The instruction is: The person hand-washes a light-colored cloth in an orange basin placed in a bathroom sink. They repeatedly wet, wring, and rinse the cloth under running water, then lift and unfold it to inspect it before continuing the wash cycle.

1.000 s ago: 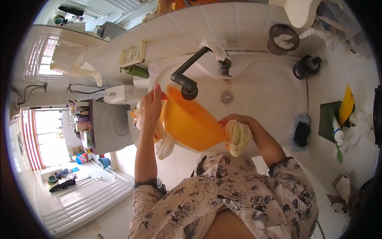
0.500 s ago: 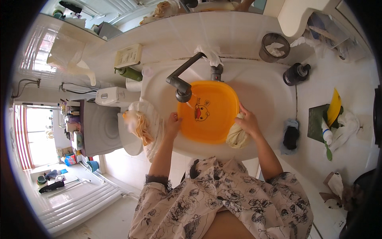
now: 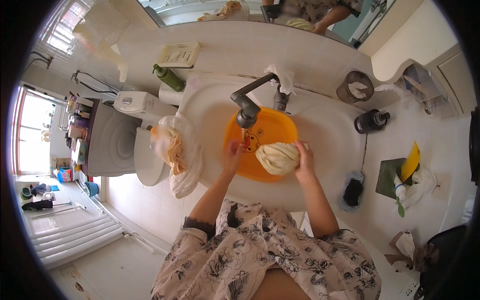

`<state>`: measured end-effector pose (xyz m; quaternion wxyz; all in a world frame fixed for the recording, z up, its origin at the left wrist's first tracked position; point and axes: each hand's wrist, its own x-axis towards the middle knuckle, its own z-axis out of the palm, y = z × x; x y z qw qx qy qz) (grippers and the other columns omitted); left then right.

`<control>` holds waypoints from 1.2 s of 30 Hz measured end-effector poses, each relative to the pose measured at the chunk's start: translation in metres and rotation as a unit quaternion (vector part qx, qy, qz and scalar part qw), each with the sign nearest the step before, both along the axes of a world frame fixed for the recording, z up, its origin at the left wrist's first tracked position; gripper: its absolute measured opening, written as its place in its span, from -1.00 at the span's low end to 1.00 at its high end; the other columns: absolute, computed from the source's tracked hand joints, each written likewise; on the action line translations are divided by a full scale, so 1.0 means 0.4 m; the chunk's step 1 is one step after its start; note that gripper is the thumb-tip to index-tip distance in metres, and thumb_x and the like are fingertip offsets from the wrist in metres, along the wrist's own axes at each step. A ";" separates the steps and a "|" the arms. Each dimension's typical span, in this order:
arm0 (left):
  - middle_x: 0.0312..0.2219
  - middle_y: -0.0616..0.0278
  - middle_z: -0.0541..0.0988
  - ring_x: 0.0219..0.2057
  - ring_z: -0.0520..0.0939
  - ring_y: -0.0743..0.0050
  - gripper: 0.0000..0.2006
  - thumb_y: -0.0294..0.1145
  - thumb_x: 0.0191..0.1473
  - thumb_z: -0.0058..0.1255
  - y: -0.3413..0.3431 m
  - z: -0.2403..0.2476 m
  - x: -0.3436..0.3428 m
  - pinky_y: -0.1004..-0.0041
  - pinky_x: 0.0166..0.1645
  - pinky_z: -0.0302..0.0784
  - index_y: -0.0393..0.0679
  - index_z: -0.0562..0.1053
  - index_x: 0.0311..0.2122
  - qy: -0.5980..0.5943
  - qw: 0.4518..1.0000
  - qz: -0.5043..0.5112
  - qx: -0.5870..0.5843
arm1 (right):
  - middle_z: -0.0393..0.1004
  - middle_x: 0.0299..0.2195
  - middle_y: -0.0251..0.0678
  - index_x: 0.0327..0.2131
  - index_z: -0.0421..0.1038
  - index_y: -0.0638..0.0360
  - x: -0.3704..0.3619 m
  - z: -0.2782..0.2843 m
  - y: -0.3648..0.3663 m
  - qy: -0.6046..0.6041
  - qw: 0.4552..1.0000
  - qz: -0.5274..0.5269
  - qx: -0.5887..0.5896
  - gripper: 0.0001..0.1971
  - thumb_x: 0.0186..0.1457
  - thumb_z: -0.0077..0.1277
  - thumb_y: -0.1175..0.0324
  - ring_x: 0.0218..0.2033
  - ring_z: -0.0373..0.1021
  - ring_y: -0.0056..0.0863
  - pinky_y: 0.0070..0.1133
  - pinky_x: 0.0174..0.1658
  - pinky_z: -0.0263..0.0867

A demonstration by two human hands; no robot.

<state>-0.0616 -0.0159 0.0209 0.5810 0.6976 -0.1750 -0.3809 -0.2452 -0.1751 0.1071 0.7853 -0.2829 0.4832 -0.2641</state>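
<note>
1. I had the right hand (image 3: 305, 157) closed on the right end of a pale cream cloth bundle (image 3: 277, 159), fingers up, its forearm slanting in from the lower right.
2. I saw the left hand (image 3: 232, 155) at the left side of the orange basin (image 3: 283, 127), its fingers curled beneath the faucet (image 3: 245, 116); I could not tell whether they gripped the rim.
3. The bundle was over the basin's lower right part, its long axis running roughly left to right and its free, rounded end pointing left, toward the other hand.
4. The basin sat in the white sink (image 3: 327, 132), under the faucet's dark, bent arm; a duck face was printed on its floor.
5. At the sink's left edge, I saw a peach cloth (image 3: 172, 147) lying on a white cloth (image 3: 187, 175).
6. Farther out, my view took in a black bottle (image 3: 371, 121) on the right, a green bottle (image 3: 169, 77) at upper left, a mirror (image 3: 215, 12) above, and a bright window (image 3: 36, 132) on the far left.
</note>
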 end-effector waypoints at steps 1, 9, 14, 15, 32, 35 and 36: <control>-0.14 0.17 0.38 -0.09 0.40 0.32 -0.63 -0.13 0.07 -0.15 -0.009 0.003 -0.005 0.40 -0.08 0.35 -0.17 0.28 -0.10 0.153 0.988 -0.003 -0.030 | 0.35 -0.36 -0.45 -0.24 0.29 0.03 0.027 -0.033 0.015 -0.018 1.000 -0.007 0.018 -0.73 -0.02 0.02 0.21 -0.31 0.31 -0.56 -0.57 -0.26 0.27; -0.19 0.19 0.41 -0.20 0.48 0.38 -0.58 -0.08 0.03 -0.10 -0.085 0.074 0.037 0.40 -0.14 0.41 -0.19 0.28 -0.12 0.230 0.966 0.112 -0.042 | -0.01 0.11 -0.33 0.10 -0.06 -0.03 0.122 -0.117 0.108 -0.005 0.978 0.203 0.050 -0.37 0.00 -0.08 0.02 0.17 -0.13 -0.47 -0.40 0.17 -0.22; -0.34 0.17 0.47 -0.27 0.50 0.43 -0.60 -0.26 -0.14 0.13 -0.099 -0.006 0.064 0.45 -0.23 0.42 -0.22 0.31 -0.21 0.001 0.998 0.070 0.000 | -0.02 0.11 -0.21 0.13 -0.13 0.07 0.129 -0.114 0.024 0.101 0.977 0.122 -0.142 -0.34 0.06 -0.17 -0.01 0.10 0.05 -0.40 -0.48 0.13 -0.06; -0.36 0.18 0.47 -0.26 0.49 0.43 -0.59 -0.26 -0.16 0.15 -0.106 0.004 0.061 0.45 -0.24 0.42 -0.21 0.32 -0.22 -0.019 0.999 0.039 0.011 | -0.04 0.13 -0.20 0.14 -0.13 0.07 0.139 -0.088 -0.008 0.053 0.984 0.087 -0.144 -0.35 0.07 -0.18 -0.01 0.10 0.05 -0.39 -0.48 0.12 -0.05; -0.37 0.10 0.50 -0.31 0.52 0.17 -0.50 -0.13 -0.33 0.23 -0.123 0.039 0.105 0.31 -0.25 0.39 -0.17 0.38 -0.26 -0.165 0.970 -0.098 0.151 | 0.29 -0.30 -0.36 -0.37 0.30 0.25 0.217 -0.083 -0.182 0.009 0.950 0.199 -0.241 -0.76 0.12 -0.26 0.26 -0.14 0.24 -0.54 -0.59 0.05 0.13; -0.34 0.07 0.49 -0.30 0.52 0.12 -0.51 -0.16 -0.31 0.24 -0.116 0.078 0.061 0.30 -0.25 0.38 -0.19 0.35 -0.28 -0.167 0.972 -0.061 0.152 | 0.29 -0.30 -0.35 -0.36 0.29 0.25 0.212 -0.088 -0.184 -0.009 0.956 0.184 -0.229 -0.76 0.13 -0.28 0.27 -0.14 0.24 -0.51 -0.59 0.06 0.12; -0.35 0.07 0.48 -0.30 0.51 0.11 -0.53 -0.18 -0.31 0.24 -0.114 0.076 0.045 0.29 -0.25 0.38 -0.19 0.34 -0.30 -0.166 0.976 -0.025 0.140 | 0.29 -0.30 -0.35 -0.36 0.29 0.25 0.212 -0.091 -0.184 -0.021 0.957 0.181 -0.227 -0.76 0.13 -0.29 0.27 -0.13 0.24 -0.50 -0.58 0.06 0.11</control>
